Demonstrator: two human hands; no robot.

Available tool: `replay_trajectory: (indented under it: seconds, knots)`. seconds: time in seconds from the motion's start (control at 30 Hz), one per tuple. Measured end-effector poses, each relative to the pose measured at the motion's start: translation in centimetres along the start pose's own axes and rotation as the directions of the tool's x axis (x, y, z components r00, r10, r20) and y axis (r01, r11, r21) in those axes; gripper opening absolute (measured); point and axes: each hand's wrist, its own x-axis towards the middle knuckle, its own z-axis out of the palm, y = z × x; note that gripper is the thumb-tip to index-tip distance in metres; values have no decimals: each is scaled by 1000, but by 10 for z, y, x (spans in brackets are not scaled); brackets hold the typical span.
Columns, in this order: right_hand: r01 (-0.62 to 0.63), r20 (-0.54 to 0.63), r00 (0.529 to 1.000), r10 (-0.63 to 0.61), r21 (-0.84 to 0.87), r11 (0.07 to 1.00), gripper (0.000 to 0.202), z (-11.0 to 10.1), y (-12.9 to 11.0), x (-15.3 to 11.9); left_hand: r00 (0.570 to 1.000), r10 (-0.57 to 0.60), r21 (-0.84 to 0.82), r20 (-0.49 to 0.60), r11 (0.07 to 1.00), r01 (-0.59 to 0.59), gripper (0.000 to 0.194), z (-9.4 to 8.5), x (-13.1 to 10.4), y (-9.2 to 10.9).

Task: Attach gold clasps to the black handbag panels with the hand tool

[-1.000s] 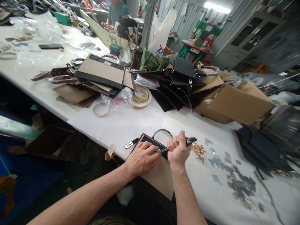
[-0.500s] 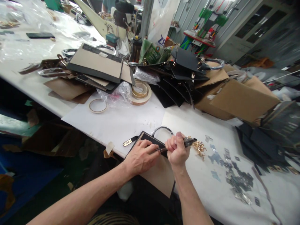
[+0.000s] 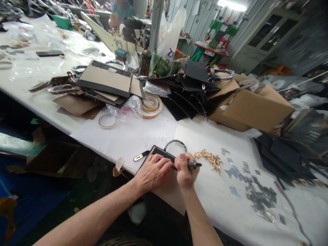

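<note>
A bag piece with black edges and a beige panel (image 3: 172,193) lies at the table's front edge, a black wrapped handle (image 3: 176,141) looping from its far side. A black strap with a gold metal plate (image 3: 138,157) sticks out at its left. My left hand (image 3: 153,172) rests over the piece, fingers extended and slightly bent, thumb hidden. My right hand (image 3: 186,171) is closed round a dark hand tool (image 3: 194,165), whose end pokes out on the right. The tool's working tip is hidden near my left fingertips. Small gold fasteners (image 3: 208,158) lie heaped beside my right hand.
Tape rolls (image 3: 151,106), stacked beige-and-black panels (image 3: 107,78), black bags (image 3: 197,82) and a cardboard box (image 3: 253,106) stand behind. Small metal plates (image 3: 258,191) and black pieces (image 3: 282,157) lie to the right. Another person (image 3: 121,15) is at the far back.
My right hand has shifted left and a little down with the tool, uncovering more of the gold fasteners. My left hand stays on the bag piece. The camera view has shifted slightly.
</note>
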Motion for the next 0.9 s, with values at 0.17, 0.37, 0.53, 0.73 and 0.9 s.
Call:
replay_trajectory:
  seconds: [0.17,0.37,0.53,0.73,0.9]
  knots:
    - [160,-226,969,-101,261,952,39,-14,-34,15,999,-47,17,14,999,47,60,-7,5,3]
    - [44,-91,996,-17,303,952,45,-15,-30,3,991,-131,-2,4,991,131,66,-6,14,6]
    - [30,-42,999,-20,264,964,47,6,-12,-14,994,-111,-10,-6,994,111,60,-3,13,4]
    - [30,-5,1000,-29,118,993,44,6,-4,-28,990,-141,-42,-18,989,140,55,-3,14,3]
    - [127,-61,991,-119,150,981,43,11,-7,-26,989,-147,-77,-17,986,145,57,-2,14,1]
